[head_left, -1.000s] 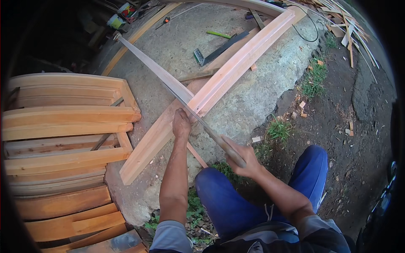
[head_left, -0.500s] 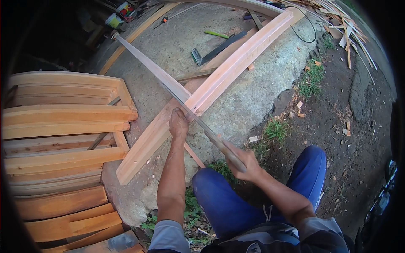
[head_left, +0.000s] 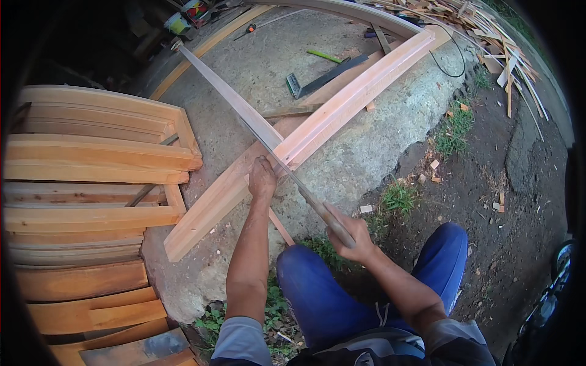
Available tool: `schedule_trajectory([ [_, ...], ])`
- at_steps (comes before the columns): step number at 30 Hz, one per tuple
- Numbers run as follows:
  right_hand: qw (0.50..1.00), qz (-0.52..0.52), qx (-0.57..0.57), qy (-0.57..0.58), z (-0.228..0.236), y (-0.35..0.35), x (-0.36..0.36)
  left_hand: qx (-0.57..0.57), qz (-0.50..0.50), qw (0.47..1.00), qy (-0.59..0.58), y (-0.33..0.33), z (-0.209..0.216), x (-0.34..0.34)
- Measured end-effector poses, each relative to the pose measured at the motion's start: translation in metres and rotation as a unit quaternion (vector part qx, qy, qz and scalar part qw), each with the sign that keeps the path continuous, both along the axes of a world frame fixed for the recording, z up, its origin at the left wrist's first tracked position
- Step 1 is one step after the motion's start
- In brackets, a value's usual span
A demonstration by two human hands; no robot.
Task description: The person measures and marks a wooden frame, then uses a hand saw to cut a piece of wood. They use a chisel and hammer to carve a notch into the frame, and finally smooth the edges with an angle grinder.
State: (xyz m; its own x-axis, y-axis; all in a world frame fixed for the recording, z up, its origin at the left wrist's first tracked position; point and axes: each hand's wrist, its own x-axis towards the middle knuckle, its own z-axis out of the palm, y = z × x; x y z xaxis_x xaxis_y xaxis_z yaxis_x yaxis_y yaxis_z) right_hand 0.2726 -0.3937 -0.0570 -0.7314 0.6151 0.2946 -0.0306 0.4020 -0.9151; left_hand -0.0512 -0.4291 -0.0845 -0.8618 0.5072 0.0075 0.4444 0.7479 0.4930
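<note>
A handsaw (head_left: 308, 193), seen nearly edge-on, runs diagonally across the corner of a pale wooden frame. My right hand (head_left: 353, 236) is closed round its handle, near my knees. The blade lies at the joint where a grooved beam (head_left: 357, 100) meets a long tapering rail (head_left: 223, 90). Just left of the blade, my left hand (head_left: 262, 178) is closed against the wood at this corner; its fingertips are partly hidden. Beneath the joint lies a thick wooden board (head_left: 204, 213), slanting toward the lower left. The saw's teeth and any cut cannot be made out.
Stacked wooden frames (head_left: 97, 155) stand at left on the concrete slab (head_left: 342, 158). A dark try square (head_left: 329, 76), a green-handled tool (head_left: 323, 56) and a screwdriver (head_left: 249, 29) lie beyond the joint. Offcuts (head_left: 510, 61) are piled at far right; a black cable (head_left: 458, 70) loops nearby.
The whole view has shifted slightly, so the frame sits a little farther right. My right hand and the saw handle are slightly closer to the joint. Both hands keep their grip.
</note>
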Motion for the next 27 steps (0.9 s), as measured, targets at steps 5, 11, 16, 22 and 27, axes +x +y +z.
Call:
schedule_trajectory([
  [5,0.999,0.023,-0.025,-0.004,-0.004,-0.001,-0.006,-0.040,0.009,0.999,-0.018,0.004,0.014,0.006],
  [11,0.998,0.023,0.036,-0.048,0.042,-0.043,0.148,-0.010,0.031,0.999,0.017,0.002,-0.003,0.004],
  [16,1.000,0.013,-0.026,-0.001,0.002,0.004,-0.037,-0.023,0.007,0.999,-0.024,0.001,0.009,0.003],
  [22,0.998,0.025,-0.010,-0.060,0.022,-0.032,0.107,-0.004,0.029,0.999,-0.012,0.004,0.009,0.009],
  [27,0.996,0.012,0.061,-0.065,0.017,-0.039,0.112,-0.009,0.064,0.997,-0.038,0.004,0.005,0.013],
])
